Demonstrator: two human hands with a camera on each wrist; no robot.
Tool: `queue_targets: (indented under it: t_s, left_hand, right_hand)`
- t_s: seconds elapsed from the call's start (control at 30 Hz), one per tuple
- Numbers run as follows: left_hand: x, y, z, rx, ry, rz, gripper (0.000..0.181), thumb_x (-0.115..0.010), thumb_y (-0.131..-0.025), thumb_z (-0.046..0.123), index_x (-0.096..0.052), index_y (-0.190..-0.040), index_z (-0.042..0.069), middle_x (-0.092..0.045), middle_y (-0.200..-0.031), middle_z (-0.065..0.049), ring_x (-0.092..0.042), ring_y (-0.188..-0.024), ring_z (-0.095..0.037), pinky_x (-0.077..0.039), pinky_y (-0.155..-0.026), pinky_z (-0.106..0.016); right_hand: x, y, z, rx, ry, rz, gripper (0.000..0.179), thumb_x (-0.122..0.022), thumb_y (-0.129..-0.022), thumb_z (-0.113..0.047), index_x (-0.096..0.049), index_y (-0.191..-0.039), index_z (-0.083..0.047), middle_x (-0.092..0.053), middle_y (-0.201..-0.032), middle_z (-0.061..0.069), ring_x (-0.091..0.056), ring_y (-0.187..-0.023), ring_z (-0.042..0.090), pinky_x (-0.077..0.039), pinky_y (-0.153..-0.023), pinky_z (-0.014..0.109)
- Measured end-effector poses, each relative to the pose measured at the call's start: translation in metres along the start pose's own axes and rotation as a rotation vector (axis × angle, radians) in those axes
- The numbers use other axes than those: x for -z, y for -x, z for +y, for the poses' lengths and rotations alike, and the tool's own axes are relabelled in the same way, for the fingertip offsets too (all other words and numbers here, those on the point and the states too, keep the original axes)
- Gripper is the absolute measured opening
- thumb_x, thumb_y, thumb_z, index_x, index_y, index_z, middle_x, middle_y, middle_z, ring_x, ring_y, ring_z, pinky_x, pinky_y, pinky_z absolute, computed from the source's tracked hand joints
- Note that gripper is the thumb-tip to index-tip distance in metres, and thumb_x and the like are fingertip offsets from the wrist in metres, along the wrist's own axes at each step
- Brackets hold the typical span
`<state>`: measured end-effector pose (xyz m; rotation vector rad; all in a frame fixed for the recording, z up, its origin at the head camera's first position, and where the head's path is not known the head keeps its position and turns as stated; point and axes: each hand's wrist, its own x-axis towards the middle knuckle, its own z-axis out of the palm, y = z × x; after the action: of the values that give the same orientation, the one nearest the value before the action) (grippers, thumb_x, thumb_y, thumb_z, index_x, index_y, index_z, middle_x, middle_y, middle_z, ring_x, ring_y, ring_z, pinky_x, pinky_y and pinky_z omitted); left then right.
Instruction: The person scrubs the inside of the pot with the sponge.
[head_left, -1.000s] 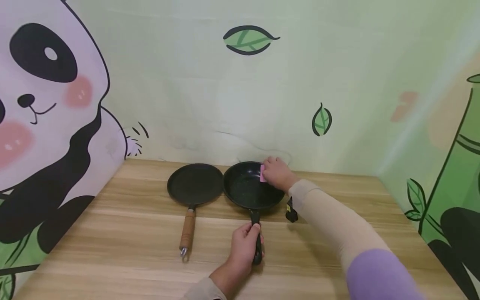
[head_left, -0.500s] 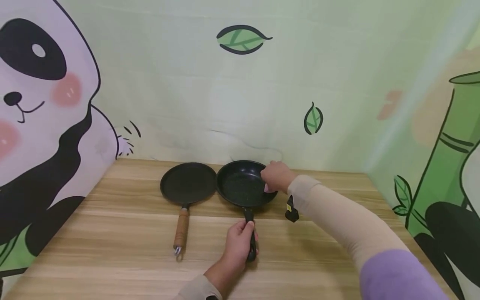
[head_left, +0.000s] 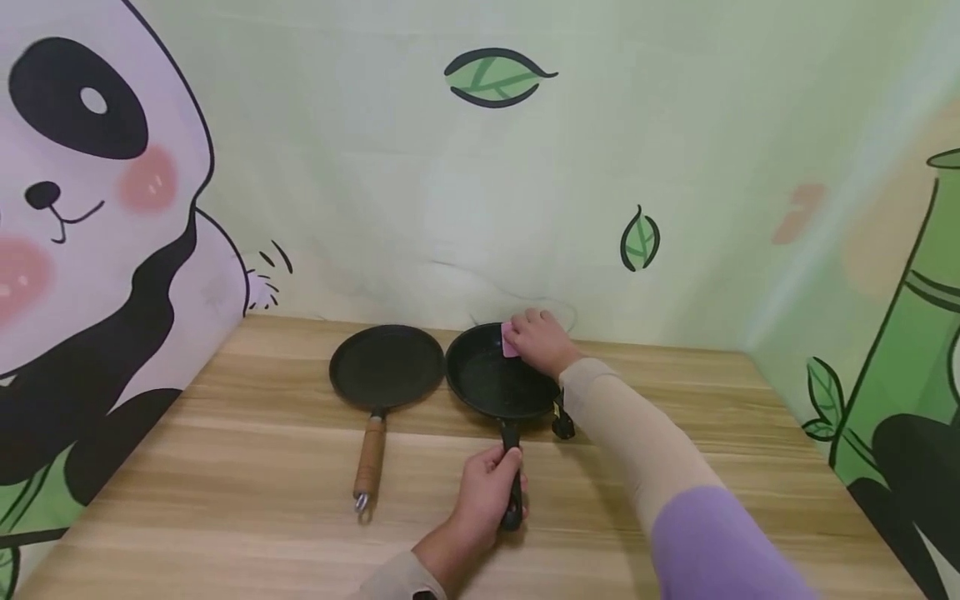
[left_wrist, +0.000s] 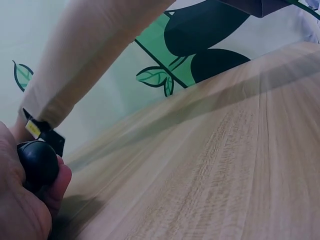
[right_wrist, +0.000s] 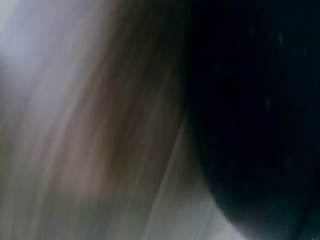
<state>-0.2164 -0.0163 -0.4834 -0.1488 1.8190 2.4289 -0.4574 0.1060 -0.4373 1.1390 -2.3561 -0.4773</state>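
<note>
A deep black frying pan [head_left: 487, 379] sits on the wooden table, its handle toward me. My left hand [head_left: 483, 492] grips that black handle [head_left: 513, 504], thumb along the top; in the left wrist view the handle's rounded end [left_wrist: 39, 162] shows between palm and fingers. At the pan's far right inner wall, my right hand [head_left: 542, 340] holds a pink sponge-like pad [head_left: 511, 340] against the surface, most of it covered by the fingers. The right wrist view is blurred, with the dark pan side [right_wrist: 250, 115] filling its right half.
Just left of the frying pan lies a flat black crepe pan [head_left: 386, 367] with a wooden handle [head_left: 370, 458]. A wall printed with a panda and leaves [head_left: 501, 77] stands close behind the wooden table [head_left: 247, 467]. A small black device [head_left: 562, 423] is strapped at the right wrist.
My right hand with the pink pad first slid toward the near right side of the pan, then back up to the far rim and leftward. The left hand keeps its grip on the handle.
</note>
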Motion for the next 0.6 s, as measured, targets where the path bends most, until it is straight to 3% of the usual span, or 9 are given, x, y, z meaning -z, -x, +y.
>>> queue_targets:
  t_s: [0.13, 0.33, 0.43, 0.6]
  left_hand:
    - [-0.001, 0.0, -0.001, -0.015, -0.001, -0.006, 0.031, -0.055, -0.1, 0.018, -0.062, -0.113, -0.009, -0.054, -0.069, -0.002, -0.05, -0.052, -0.011, -0.047, -0.041, -0.025]
    - [-0.004, -0.001, 0.0, -0.003, -0.001, -0.02, 0.031, -0.054, -0.1, 0.018, -0.061, -0.112, -0.009, -0.054, -0.068, -0.002, -0.051, -0.052, -0.011, -0.047, -0.04, -0.025]
    - [-0.003, -0.001, 0.001, 0.008, -0.009, -0.023, 0.031, -0.054, -0.101, 0.019, -0.062, -0.114, -0.009, -0.055, -0.069, -0.002, -0.051, -0.053, -0.011, -0.048, -0.041, -0.025]
    - [-0.001, -0.003, 0.002, -0.015, -0.029, -0.01, 0.027, -0.054, -0.101, 0.02, -0.061, -0.099, -0.007, -0.054, -0.066, -0.001, -0.05, -0.05, -0.011, -0.047, -0.04, -0.025]
  right_hand:
    - [-0.009, -0.009, -0.007, -0.001, -0.049, 0.028, 0.016, -0.059, -0.099, -0.01, -0.066, -0.112, -0.014, -0.061, -0.114, 0.009, -0.057, -0.105, 0.032, -0.05, -0.087, 0.048]
    - [-0.01, -0.014, -0.017, 0.038, -0.138, 0.091, 0.028, -0.07, -0.093, -0.016, -0.067, -0.121, -0.014, -0.061, -0.121, 0.009, -0.057, -0.108, 0.031, -0.051, -0.089, 0.048]
    - [-0.005, -0.018, -0.024, 0.101, -0.174, 0.099, 0.031, -0.071, -0.093, -0.018, -0.068, -0.124, -0.012, -0.06, -0.125, 0.011, -0.057, -0.111, 0.031, -0.051, -0.092, 0.048]
    - [0.0, -0.024, -0.031, 0.243, -0.146, 0.171, 0.026, -0.069, -0.095, -0.021, -0.071, -0.12, -0.013, -0.062, -0.126, 0.01, -0.058, -0.113, 0.03, -0.051, -0.095, 0.044]
